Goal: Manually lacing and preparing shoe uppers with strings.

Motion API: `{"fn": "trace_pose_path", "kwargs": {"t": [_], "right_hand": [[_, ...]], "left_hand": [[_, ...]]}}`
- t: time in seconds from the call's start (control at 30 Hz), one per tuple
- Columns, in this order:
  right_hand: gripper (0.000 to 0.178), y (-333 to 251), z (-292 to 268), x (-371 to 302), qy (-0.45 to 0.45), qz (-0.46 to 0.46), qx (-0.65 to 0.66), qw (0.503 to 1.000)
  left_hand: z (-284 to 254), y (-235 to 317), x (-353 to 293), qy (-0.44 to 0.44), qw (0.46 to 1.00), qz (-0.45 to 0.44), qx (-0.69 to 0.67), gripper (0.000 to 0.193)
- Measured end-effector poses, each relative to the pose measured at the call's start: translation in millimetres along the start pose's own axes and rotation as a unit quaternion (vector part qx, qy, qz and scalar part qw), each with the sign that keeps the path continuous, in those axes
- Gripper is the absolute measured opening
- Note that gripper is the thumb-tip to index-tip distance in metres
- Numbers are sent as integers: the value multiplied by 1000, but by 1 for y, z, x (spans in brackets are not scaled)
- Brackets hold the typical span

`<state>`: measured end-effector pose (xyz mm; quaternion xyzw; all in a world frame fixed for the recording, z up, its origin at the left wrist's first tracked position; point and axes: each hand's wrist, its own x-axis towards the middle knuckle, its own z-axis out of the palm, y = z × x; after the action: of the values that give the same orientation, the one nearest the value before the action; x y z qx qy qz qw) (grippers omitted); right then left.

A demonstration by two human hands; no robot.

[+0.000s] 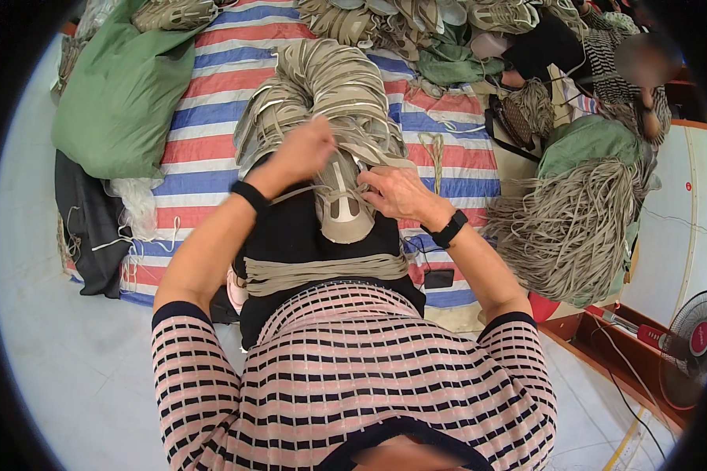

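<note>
A beige shoe upper (346, 224) lies over my black-clad lap, its toe toward me and a thin shoelace (294, 193) across it. My left hand (308, 151) is closed above its far left side, pinching a shoelace; the fingertips are partly hidden. At the right edge of the upper, my right hand (399, 192) has its fingers bent and gripping it. Just beyond both hands, a curved row of nested beige shoe uppers (338, 71) rests on the striped sheet. A bundle of beige laces (322, 271) lies across my lap.
The striped sheet (204, 118) covers the floor. A green sack (122, 94) stands left, a large heap of laces (569, 228) right. More uppers (393, 23) are piled at the back. Another person (605, 71) sits far right; a fan (691, 337) stands near the right edge.
</note>
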<state>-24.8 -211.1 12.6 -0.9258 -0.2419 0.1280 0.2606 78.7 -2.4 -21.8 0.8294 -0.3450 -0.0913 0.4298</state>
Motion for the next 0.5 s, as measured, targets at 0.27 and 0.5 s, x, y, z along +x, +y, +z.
{"fn": "trace_pose_path", "kwargs": {"t": [0.27,0.5], "right_hand": [[17,2,7,0,41,-15,36,998],[16,12,16,3,36,-20,70,997]], "left_hand": [[-329,-143,-120,375,814,-174,408,22],[-420,-137,-264,431,706,-344,445,32]]}}
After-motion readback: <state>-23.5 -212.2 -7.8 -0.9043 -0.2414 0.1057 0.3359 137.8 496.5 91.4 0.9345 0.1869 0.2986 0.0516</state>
